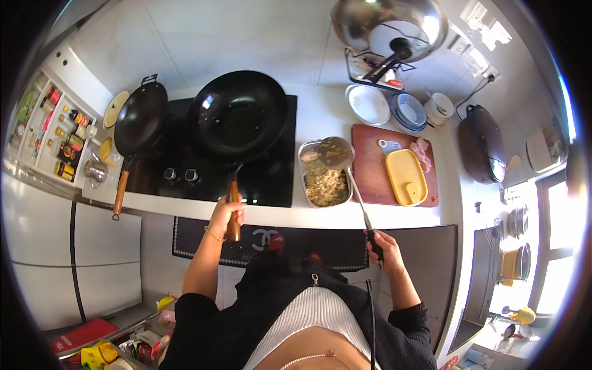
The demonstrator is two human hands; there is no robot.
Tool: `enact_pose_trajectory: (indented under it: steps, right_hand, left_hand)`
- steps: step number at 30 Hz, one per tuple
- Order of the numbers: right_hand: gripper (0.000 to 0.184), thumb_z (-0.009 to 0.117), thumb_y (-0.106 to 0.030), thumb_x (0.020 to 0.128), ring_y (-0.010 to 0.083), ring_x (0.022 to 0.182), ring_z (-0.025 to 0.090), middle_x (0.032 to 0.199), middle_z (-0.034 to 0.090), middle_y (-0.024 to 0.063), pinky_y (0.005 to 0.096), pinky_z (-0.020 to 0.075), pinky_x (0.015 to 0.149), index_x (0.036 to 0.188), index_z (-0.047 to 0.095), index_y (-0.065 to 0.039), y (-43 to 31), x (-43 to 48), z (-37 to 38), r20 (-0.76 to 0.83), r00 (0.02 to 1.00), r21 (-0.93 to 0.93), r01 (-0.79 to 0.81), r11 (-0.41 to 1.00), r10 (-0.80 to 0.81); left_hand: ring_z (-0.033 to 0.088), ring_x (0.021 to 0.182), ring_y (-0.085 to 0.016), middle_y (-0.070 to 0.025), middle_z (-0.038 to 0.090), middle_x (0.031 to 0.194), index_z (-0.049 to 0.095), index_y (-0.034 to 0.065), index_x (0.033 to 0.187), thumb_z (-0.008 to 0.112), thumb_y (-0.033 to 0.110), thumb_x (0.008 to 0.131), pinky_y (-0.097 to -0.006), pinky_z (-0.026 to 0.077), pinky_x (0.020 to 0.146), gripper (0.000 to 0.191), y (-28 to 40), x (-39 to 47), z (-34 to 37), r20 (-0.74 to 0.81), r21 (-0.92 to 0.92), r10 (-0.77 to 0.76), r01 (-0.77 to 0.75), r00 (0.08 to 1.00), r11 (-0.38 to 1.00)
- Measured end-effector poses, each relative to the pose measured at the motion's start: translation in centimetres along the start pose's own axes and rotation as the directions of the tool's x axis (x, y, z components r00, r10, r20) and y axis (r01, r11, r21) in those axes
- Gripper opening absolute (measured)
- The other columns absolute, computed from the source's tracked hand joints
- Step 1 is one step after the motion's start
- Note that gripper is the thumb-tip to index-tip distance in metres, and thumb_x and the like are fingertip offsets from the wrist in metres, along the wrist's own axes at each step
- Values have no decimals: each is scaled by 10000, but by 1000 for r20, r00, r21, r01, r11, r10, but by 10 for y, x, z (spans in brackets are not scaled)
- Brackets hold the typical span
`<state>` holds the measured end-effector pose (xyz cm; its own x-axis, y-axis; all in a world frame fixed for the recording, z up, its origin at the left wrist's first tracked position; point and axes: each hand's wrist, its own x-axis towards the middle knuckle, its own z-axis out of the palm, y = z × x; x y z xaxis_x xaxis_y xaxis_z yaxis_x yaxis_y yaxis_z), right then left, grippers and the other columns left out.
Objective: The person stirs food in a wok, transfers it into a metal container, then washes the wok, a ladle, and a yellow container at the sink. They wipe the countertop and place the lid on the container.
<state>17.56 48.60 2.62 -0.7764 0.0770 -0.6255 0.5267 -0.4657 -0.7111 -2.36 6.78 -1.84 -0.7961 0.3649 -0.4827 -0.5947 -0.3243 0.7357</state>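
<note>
My left hand (229, 216) grips the wooden handle of a black wok (238, 115), which sits over the black cooktop (273, 187) with a few small bits inside. In my right hand (386, 252) is the black handle of a metal ladle; its bowl (335, 153), holding liquid and food bits, is over the rear of a divided metal container (327, 206). Chopped, cooked-looking food (327, 185) fills the container's near part. To its right, a wooden cutting board (370, 171) bears a yellow lid (406, 173), a pale-handled tool (390, 145) and a pink cloth or bag (420, 153).
A second wok (141, 120) stands at the cooktop's left, its handle past the counter edge. Behind the board are a white dish (368, 105), blue-rimmed bowls (409, 111) and stacked bowls (439, 108). A dark oval pot (481, 143) stands right; seasoning bottles (71, 138) line the left shelf.
</note>
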Motion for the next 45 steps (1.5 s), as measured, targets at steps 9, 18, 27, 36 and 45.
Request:
enact_pose_trajectory:
  steps: [9, 18, 27, 36, 45]
  right_hand:
    - [443, 445, -379, 1014, 69, 480, 358, 751, 501, 16, 206, 262, 381, 1285, 487, -32, -49, 88, 144, 369, 918, 293, -261, 920, 143]
    - [444, 408, -440, 1020, 90, 508, 448, 758, 541, 36, 226, 360, 417, 1040, 510, -8, -42, 202, 278, 528, 803, 500, -556, 664, 275]
    - [926, 358, -707, 914, 311, 864, 673, 1129, 637, 269, 409, 560, 646, 1390, 343, 87, -25, 122, 183, 330, 932, -25, 164, 986, -147]
    - [586, 409, -538, 992, 138, 711, 623, 927, 689, 70, 287, 515, 647, 1214, 594, -27, 61, -88, -88, -334, 935, 238, 208, 949, -121]
    - [451, 474, -420, 1001, 103, 658, 603, 859, 668, 60, 240, 497, 567, 1117, 626, -11, 128, -284, -301, -766, 600, 251, 611, 751, -232]
  left_hand:
    - [493, 431, -150, -26, 485, 567, 474, 86, 848, 643, 17, 788, -299, 414, 429, 192, 28, 6, -14, 99, -6, -101, 102, 990, 995]
    - [449, 443, -122, 7, 471, 598, 521, 117, 953, 653, 120, 870, -268, 379, 449, 156, 30, 14, -20, 118, -210, -214, 235, 970, 949]
    - [413, 421, -60, 43, 411, 585, 456, 102, 937, 600, 66, 861, -246, 379, 389, 167, 47, -25, 3, 239, -66, -129, 148, 962, 987]
    - [388, 424, -83, 18, 418, 611, 468, 75, 1054, 583, 16, 846, -240, 373, 401, 245, 19, -153, 126, 296, 239, -255, 187, 921, 953]
    - [355, 287, -129, -26, 354, 486, 383, 39, 953, 589, 52, 745, -277, 335, 269, 294, -133, -154, 354, 600, 434, -545, 333, 586, 837]
